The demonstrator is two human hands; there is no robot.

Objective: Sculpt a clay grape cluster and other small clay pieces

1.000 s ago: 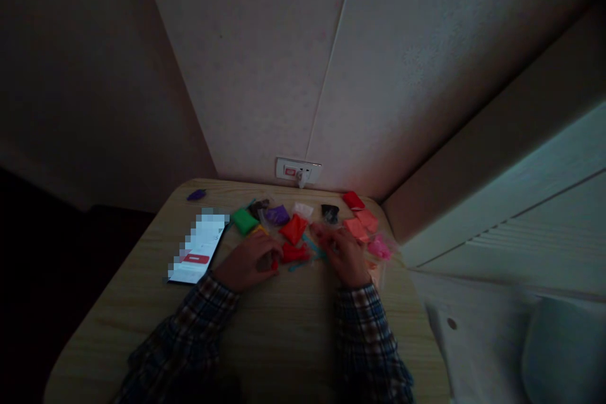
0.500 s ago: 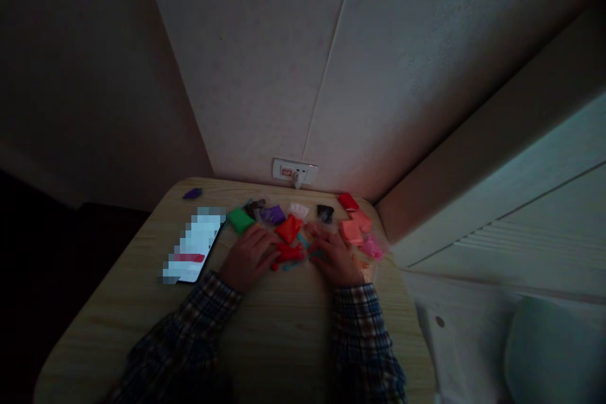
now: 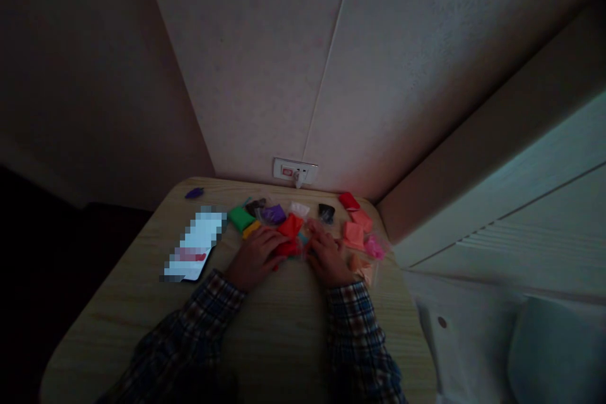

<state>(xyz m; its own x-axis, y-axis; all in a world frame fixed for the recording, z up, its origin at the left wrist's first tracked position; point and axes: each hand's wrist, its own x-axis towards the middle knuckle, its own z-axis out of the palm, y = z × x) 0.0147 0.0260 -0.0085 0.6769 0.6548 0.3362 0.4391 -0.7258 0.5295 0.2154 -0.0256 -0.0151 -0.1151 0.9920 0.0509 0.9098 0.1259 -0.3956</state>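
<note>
Between my hands lies a packet of red modelling clay (image 3: 286,247), partly covered by my fingers. My left hand (image 3: 254,259) has its bent fingers closed on the left side of that packet. On the other side, my right hand (image 3: 326,257) has its fingers bunched together at the packet's clear plastic; what exactly they pinch is too dark to make out. An orange-red packet (image 3: 290,225) touches the far side of the red one. Beside my left fingertips are a yellow packet (image 3: 250,229) and a green packet (image 3: 241,218).
Purple (image 3: 273,214), white (image 3: 300,209) and black (image 3: 326,213) packets lie farther back. Salmon (image 3: 353,235), pink (image 3: 375,247) and peach (image 3: 362,267) packets are at the right. A phone (image 3: 196,246) lies left on the wooden table (image 3: 279,328). A wall socket (image 3: 294,172) holds a plug.
My left hand has shifted slightly right over the red packet, and my right hand has moved a little left. The yellow and peach packets show more now.
</note>
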